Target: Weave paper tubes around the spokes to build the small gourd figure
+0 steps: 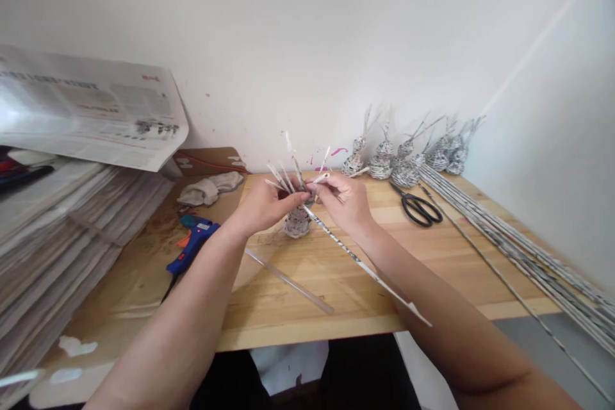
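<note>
Between my hands stands a small gourd-shaped woven piece point(298, 224) of rolled newspaper, its upright paper ends fanning out at the top. My left hand point(271, 205) wraps its fingers round the upper part, thumb pressed on the weave. My right hand point(343, 198) pinches at the same upper rim, close to one of the paper ends. From that spot a long rolled paper strip point(346, 248) slants down to the right, over my right forearm. My hands hide much of the upper weave.
Several similar woven pieces point(382, 161) line the wall at right, with black scissors point(421, 208) and long paper rolls point(509, 243) nearby. A blue glue gun point(193, 245), clear glue stick point(293, 282), cloth glove point(210, 188) and stacked newspapers point(72, 230) are also on the table.
</note>
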Tool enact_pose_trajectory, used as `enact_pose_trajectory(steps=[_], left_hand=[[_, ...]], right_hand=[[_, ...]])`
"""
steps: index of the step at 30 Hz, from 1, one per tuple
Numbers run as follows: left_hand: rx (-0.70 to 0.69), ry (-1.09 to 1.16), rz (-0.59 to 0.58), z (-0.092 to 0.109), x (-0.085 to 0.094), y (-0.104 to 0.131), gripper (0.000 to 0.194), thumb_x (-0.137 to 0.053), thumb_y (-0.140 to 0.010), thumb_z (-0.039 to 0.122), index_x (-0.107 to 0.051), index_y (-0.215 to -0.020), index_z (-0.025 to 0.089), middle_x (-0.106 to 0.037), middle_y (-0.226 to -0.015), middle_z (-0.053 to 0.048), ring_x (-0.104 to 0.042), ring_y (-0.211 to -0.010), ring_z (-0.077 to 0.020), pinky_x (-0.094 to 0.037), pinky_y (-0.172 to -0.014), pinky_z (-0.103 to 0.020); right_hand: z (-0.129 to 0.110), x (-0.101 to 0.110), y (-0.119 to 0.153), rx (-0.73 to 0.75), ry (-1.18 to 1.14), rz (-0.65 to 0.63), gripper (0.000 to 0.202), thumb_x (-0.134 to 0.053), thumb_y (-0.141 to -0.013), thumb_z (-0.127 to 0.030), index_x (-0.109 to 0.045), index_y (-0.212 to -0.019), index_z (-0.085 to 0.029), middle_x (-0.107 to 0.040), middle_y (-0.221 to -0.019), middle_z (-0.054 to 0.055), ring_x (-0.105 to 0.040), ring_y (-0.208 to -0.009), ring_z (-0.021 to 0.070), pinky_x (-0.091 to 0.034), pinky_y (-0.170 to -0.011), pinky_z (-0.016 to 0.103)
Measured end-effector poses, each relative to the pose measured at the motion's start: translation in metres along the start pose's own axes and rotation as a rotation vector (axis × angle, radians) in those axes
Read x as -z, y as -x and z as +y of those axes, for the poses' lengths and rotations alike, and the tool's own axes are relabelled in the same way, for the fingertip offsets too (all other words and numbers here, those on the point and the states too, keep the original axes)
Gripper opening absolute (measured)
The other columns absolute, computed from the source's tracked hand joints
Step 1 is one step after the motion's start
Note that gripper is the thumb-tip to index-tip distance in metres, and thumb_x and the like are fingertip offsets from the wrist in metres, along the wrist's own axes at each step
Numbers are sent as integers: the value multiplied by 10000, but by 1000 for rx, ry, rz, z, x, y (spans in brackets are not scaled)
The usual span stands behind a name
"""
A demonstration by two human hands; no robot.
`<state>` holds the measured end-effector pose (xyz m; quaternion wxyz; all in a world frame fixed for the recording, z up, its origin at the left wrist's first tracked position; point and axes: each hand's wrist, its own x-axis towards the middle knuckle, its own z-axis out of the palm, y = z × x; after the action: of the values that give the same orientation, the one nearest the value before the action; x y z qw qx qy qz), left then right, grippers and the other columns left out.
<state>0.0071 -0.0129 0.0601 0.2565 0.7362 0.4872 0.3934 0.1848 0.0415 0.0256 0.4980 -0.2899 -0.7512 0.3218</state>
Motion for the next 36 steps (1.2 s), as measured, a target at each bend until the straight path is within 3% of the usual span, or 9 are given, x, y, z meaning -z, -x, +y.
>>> enact_pose_trajectory(steps=[6, 11, 22, 27, 30, 36], left_hand=[[63, 338, -142, -6, 12, 2, 320, -677, -798, 358, -691, -1034, 143, -708, -861, -83, -647, -684, -165, -556, -650, -300], [99, 390, -96, -6, 10, 0, 242, -694, -788, 285, -692, -988, 149, -710, -836, -65, -657, -647, -141, -575, -635, -286], [87, 400, -71, -11, 4, 0, 219, -673, -810, 275, -608, -986, 163, -687, -839, -36, -668, -672, -141, -585, -633, -275], [114, 334, -31, -9, 4, -1, 216, -677, -797, 288, -583, -950, 168, -652, -754, 2, -645, -636, -137, -564, -608, -268], [122, 259, -4, -9, 4, -2, 180, -661, -803, 276, -578, -922, 170, -632, -714, 12, -625, -612, -131, -518, -539, -229], [115, 202, -3, -6, 4, -3, 140, -635, -803, 248, -576, -901, 167, -634, -730, 6, -612, -613, -124, -495, -526, -217]], right_hand=[[-1, 2, -3, -41, 8, -22, 246, -633, -850, -438, -672, -778, -206, -657, -667, 14, -625, -632, 157, -480, -591, 263], [-2, 2, -3, -97, -28, -26, 255, -625, -851, -442, -623, -743, -211, -603, -589, -8, -579, -536, 138, -437, -510, 247], [1, -3, -4, -136, -198, 81, 265, -727, -753, -377, -531, -838, -221, -611, -604, -40, -575, -500, 120, -462, -497, 233], [8, -3, -3, 0, -106, -22, 141, -662, -819, -337, -664, -874, -207, -713, -819, 39, -675, -739, 167, -536, -671, 279], [5, -1, -1, 57, -61, -49, 153, -670, -798, -274, -699, -929, -202, -709, -896, 54, -669, -762, 169, -538, -685, 286], [-8, 2, -1, 18, 0, -84, 92, -684, -776, -268, -653, -765, -182, -672, -766, 31, -629, -704, 157, -505, -645, 269]])
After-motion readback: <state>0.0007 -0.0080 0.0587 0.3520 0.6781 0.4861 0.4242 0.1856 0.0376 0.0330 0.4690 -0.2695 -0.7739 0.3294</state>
